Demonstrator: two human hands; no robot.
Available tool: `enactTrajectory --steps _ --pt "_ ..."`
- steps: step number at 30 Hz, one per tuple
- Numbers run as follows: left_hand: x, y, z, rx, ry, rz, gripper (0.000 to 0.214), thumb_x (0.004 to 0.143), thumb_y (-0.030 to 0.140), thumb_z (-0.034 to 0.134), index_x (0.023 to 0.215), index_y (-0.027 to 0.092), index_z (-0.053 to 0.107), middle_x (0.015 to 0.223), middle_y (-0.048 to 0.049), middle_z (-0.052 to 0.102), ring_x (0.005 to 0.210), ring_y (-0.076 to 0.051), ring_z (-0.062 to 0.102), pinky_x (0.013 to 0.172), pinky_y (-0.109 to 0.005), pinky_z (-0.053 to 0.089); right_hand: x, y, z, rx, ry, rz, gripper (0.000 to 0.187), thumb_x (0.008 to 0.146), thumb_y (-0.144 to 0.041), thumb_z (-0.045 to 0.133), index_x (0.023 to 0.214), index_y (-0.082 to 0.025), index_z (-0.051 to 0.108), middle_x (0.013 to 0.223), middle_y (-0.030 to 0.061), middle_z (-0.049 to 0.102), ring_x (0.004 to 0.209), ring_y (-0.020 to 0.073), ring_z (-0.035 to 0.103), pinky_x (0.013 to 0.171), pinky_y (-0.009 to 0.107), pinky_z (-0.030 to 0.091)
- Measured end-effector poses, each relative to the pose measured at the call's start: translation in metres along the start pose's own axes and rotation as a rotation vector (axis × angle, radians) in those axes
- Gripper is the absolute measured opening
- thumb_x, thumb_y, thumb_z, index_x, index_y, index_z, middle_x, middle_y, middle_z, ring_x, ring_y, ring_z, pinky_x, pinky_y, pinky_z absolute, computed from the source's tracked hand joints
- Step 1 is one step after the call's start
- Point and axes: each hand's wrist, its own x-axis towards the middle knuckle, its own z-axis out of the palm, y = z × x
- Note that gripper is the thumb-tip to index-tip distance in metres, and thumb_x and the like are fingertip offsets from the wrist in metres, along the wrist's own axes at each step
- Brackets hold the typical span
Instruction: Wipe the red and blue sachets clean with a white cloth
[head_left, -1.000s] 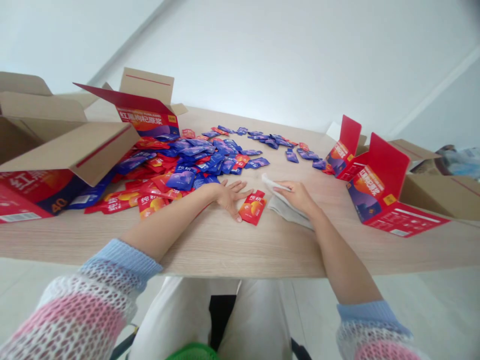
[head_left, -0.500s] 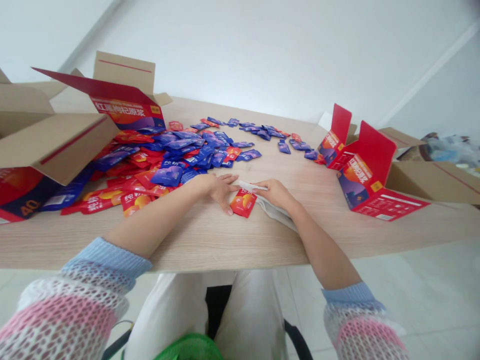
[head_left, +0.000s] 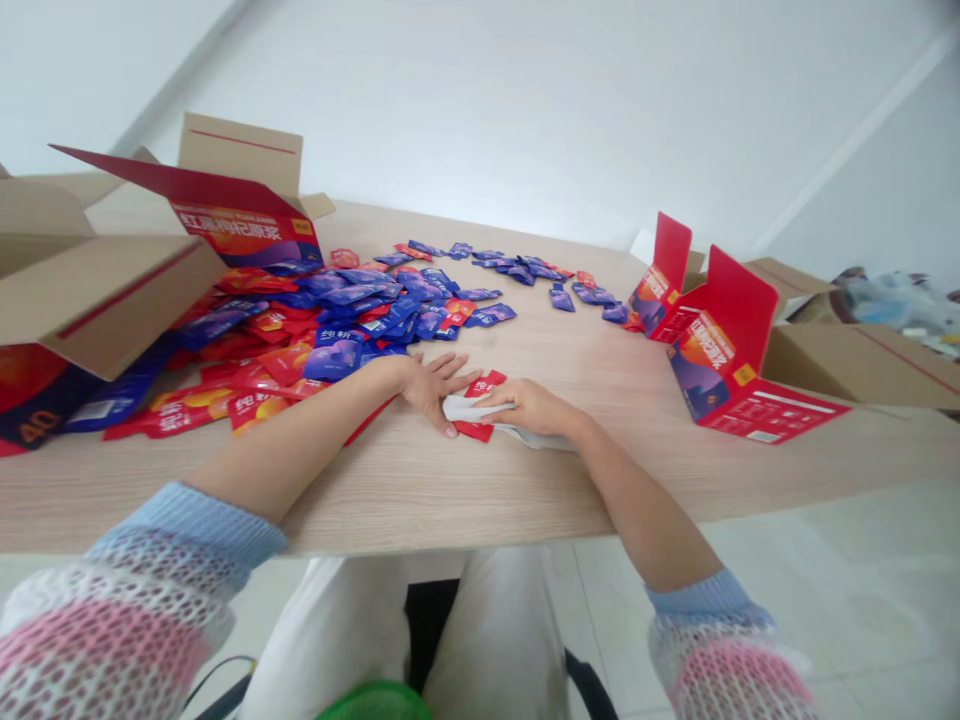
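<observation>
A single red sachet (head_left: pixel 480 384) lies on the wooden table (head_left: pixel 525 480) near the front edge. My left hand (head_left: pixel 433 384) rests flat beside it, fingers spread, touching its left side. My right hand (head_left: pixel 529 408) presses a white cloth (head_left: pixel 469 408) down onto the sachet, fingers closed over the cloth. The cloth covers most of the sachet, and its tail trails under my right wrist.
A big pile of red and blue sachets (head_left: pixel 315 320) spreads over the table's left and far middle. Open cardboard cartons (head_left: pixel 97 290) stand at the left. Two opened red boxes (head_left: pixel 720 350) and a brown carton (head_left: pixel 855 360) stand at the right.
My right hand has slid the white cloth leftward from beside the red sachet onto it. My left hand has stayed flat against the sachet's left side.
</observation>
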Motion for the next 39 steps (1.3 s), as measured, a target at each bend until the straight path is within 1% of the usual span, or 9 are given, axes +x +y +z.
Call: enactTrajectory --steps 3,9,11,14,20,24,27,32,39 --pt "0.003 -0.001 -0.001 0.001 -0.022 -0.004 0.125 0.049 0.067 0.072 0.148 0.038 0.002 0.154 -0.0039 -0.017 0.139 -0.041 -0.012 0.105 -0.067 0.000 -0.001 0.003 -0.001 -0.091 0.067 0.130 0.034 0.083 -0.042 0.063 0.113 -0.028 0.068 0.109 0.0004 0.070 0.095 0.0228 0.065 0.083 0.029 0.048" --pt "0.008 -0.005 -0.002 0.010 -0.035 0.008 0.125 0.048 0.066 0.072 0.148 0.038 0.001 0.153 -0.0039 -0.019 0.140 -0.041 -0.011 0.106 -0.067 0.002 -0.013 0.027 -0.027 -0.367 0.278 0.388 0.031 0.088 -0.042 0.055 0.115 -0.033 0.066 0.111 -0.0008 0.069 0.097 0.0251 0.065 0.079 0.030 0.047" --pt "0.007 -0.006 -0.001 0.009 -0.036 0.012 0.124 0.050 0.065 0.072 0.147 0.039 -0.001 0.153 -0.0031 -0.019 0.140 -0.040 -0.011 0.106 -0.067 0.002 -0.015 0.030 -0.032 -0.416 0.316 0.399 0.032 0.089 -0.042 0.054 0.117 -0.033 0.066 0.113 -0.0006 0.068 0.098 0.0245 0.064 0.079 0.029 0.046" --pt "0.005 -0.007 0.001 0.012 -0.019 0.017 0.124 0.050 0.068 0.071 0.147 0.039 0.000 0.153 -0.0037 -0.018 0.140 -0.040 -0.012 0.106 -0.067 0.001 -0.012 0.024 -0.030 -0.405 0.320 0.287 0.034 0.091 -0.042 0.051 0.120 -0.032 0.063 0.117 -0.0001 0.067 0.101 0.0224 0.063 0.081 0.027 0.045" --pt "0.003 -0.004 0.001 0.036 -0.018 0.015 0.124 0.049 0.071 0.069 0.149 0.033 0.007 0.154 -0.0066 -0.018 0.140 -0.039 -0.014 0.108 -0.062 -0.002 -0.002 -0.002 -0.004 -0.367 0.135 0.137 0.034 0.088 -0.034 0.057 0.121 -0.034 0.062 0.114 -0.0001 0.068 0.102 0.0201 0.062 0.085 0.025 0.043" --pt "0.005 -0.002 0.000 0.024 -0.016 -0.003 0.127 0.046 0.067 0.072 0.148 0.037 0.003 0.154 -0.0050 -0.016 0.141 -0.039 -0.011 0.108 -0.063 0.000 -0.006 -0.018 -0.001 -0.103 -0.114 -0.001 0.034 0.084 -0.030 0.063 0.118 -0.032 0.064 0.115 -0.0008 0.068 0.101 0.0179 0.063 0.090 0.026 0.043" --pt "0.006 -0.003 0.000 0.022 -0.005 0.000 0.127 0.044 0.066 0.073 0.148 0.039 0.006 0.156 -0.0030 -0.013 0.141 -0.039 -0.010 0.108 -0.062 0.002 -0.009 -0.021 -0.005 0.047 -0.223 0.004 0.035 0.081 -0.032 0.065 0.116 -0.030 0.066 0.115 -0.0024 0.067 0.102 0.0179 0.063 0.093 0.027 0.043" --pt "0.007 -0.001 -0.003 0.048 -0.027 -0.005 0.128 0.043 0.065 0.074 0.148 0.039 0.005 0.157 -0.0014 -0.009 0.142 -0.037 -0.008 0.109 -0.060 0.002 -0.010 0.001 -0.018 -0.059 -0.049 0.182 0.033 0.081 -0.034 0.063 0.113 -0.028 0.068 0.114 -0.0022 0.067 0.098 0.0236 0.064 0.089 0.032 0.046" --pt "-0.001 0.010 -0.011 0.036 -0.078 -0.027 0.127 0.047 0.062 0.074 0.149 0.036 0.003 0.155 -0.0045 -0.016 0.141 -0.038 -0.009 0.109 -0.061 0.007 -0.019 0.023 -0.035 -0.466 0.203 0.492 0.031 0.083 -0.035 0.061 0.112 -0.033 0.069 0.099 0.0029 0.073 0.086 0.0249 0.065 0.073 0.028 0.044"
